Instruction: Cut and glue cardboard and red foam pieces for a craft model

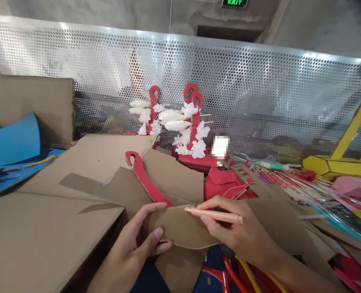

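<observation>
The cardboard piece [180, 232] is in both hands: the left hand [140, 240] is closed on its left side, and the right hand [229, 226] grips a pink pen [215, 215], tip at its upper edge. Around it, flattened cardboard (creased) [61, 211] covers the surface to the left; beyond stands a perforated metal panel [101, 61], before a grey wall [150, 16]. Something dark blue, perhaps cloth [146, 278], lies below.

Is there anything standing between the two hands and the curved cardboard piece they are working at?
Nothing visible stands in between. The left hand already grips the cardboard piece, and the right hand holds a pen with its tip at the far edge. The red strip lies beyond that edge.
</observation>
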Tool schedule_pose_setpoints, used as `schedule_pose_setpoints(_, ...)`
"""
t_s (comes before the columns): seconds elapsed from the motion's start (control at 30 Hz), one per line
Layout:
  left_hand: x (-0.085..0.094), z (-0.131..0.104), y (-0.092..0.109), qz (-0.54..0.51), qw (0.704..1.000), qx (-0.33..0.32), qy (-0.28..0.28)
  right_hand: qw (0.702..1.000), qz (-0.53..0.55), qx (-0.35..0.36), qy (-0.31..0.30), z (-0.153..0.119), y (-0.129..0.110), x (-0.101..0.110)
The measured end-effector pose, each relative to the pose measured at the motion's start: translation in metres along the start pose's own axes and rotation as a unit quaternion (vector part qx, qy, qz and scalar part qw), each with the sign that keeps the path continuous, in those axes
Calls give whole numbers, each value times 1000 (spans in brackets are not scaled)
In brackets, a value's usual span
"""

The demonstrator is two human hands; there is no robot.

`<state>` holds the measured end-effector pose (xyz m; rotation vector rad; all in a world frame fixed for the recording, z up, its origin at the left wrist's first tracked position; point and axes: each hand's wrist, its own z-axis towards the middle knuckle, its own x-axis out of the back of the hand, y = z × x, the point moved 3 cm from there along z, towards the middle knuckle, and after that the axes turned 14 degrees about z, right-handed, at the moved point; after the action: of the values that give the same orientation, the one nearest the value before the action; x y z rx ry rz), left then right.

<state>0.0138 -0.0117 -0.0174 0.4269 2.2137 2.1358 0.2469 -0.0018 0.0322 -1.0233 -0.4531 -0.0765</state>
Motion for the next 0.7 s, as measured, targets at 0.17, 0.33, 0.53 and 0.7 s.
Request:
schedule_pose_setpoints(0.17, -1, 0, 2, -5, 1000, 9, -1, 1000, 3, -5, -1, -1, 0, 0)
schedule_pose_setpoints(0.33, -1, 1, 2, -15, 1000, 9, -1, 1000, 17, -1, -4, -1, -2, -1)
schedule_pose_setpoints(0.53, 0, 2, -2, -16, 1000, 6, 0, 1000, -23, 15, -1, 2, -3, -2)
schedule_pose_setpoints(0.7, -1, 1, -1, -15, 1000, 4, -5, 999, -37, 25, -1, 1, -5, -3)
